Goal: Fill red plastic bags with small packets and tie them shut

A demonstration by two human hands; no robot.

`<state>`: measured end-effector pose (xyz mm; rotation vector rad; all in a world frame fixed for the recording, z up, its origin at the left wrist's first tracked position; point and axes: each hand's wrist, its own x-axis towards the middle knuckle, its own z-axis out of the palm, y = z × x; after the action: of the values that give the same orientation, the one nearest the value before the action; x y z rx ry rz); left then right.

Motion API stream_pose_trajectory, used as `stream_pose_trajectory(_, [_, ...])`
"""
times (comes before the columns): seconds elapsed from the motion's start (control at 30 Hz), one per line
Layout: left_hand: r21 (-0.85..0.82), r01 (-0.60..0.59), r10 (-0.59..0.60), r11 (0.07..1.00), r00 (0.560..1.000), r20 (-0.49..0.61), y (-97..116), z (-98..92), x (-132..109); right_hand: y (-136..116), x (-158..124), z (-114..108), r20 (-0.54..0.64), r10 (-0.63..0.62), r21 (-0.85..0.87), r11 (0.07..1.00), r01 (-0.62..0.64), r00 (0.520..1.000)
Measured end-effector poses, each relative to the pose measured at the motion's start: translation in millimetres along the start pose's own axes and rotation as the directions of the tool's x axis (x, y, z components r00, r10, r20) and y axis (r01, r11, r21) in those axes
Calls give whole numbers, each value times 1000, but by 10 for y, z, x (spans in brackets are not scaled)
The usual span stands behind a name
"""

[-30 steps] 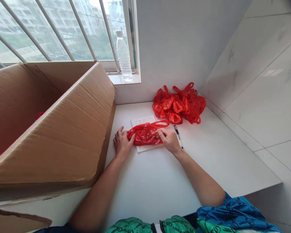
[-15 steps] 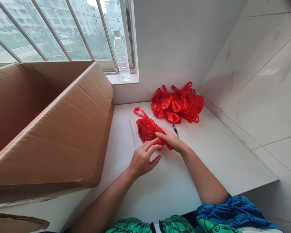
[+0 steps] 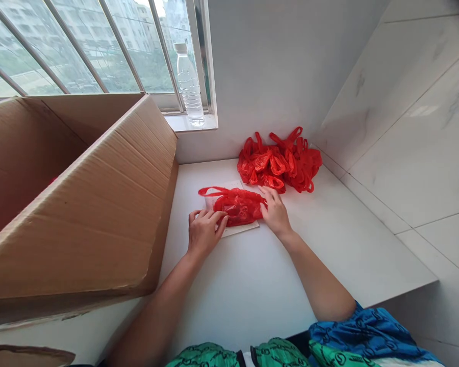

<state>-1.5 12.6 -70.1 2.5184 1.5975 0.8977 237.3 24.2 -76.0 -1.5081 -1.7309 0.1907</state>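
A crumpled red plastic bag (image 3: 239, 206) lies stretched sideways over a white paper booklet (image 3: 240, 229), its handle loop pointing left. My left hand (image 3: 205, 232) is at the bag's lower left, with thumb and index finger closed on its edge. At the other end, my right hand (image 3: 276, 213) has the bag's right edge between thumb and fingers. Most of the booklet is covered by the bag. The pen is hidden behind my right hand.
A heap of red plastic bags (image 3: 279, 160) sits against the wall at the back of the white table (image 3: 340, 244). A large open cardboard box (image 3: 110, 219) stands to the left. On the windowsill is a clear water bottle (image 3: 191, 92).
My hands have moved apart, left hand leftward and right hand slightly up and right. The red bag has gone from bunched and slanted to stretched out sideways, uncovering the booklet's lower edge.
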Motion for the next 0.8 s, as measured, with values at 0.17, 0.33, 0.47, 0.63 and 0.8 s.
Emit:
stream_pose_trajectory(0.17, [-12, -67, 67, 998, 996, -57, 101, 21, 106, -111, -3, 98, 63, -175, -34, 984, 177, 983])
stream_pose_trajectory(0.33, [49, -154, 150, 987, 985, 88, 83, 308, 231, -120, -37, 393, 282, -103, -213, 963, 167, 954])
stream_pose_trajectory(0.47, [77, -127, 111, 989, 977, 183, 8, 454, 219, -80, -73, 477, 356, -50, -262, 953, 151, 933])
stream_pose_trajectory(0.63, [77, -125, 110, 989, 979, 169, -3, 465, 186, -74, -94, 467, 344, -66, -271, 948, 167, 937])
stream_pose_trajectory(0.8, [61, -116, 106, 991, 982, 154, -2, 485, 186, -73, -98, 481, 341, -66, -272, 948, 166, 938])
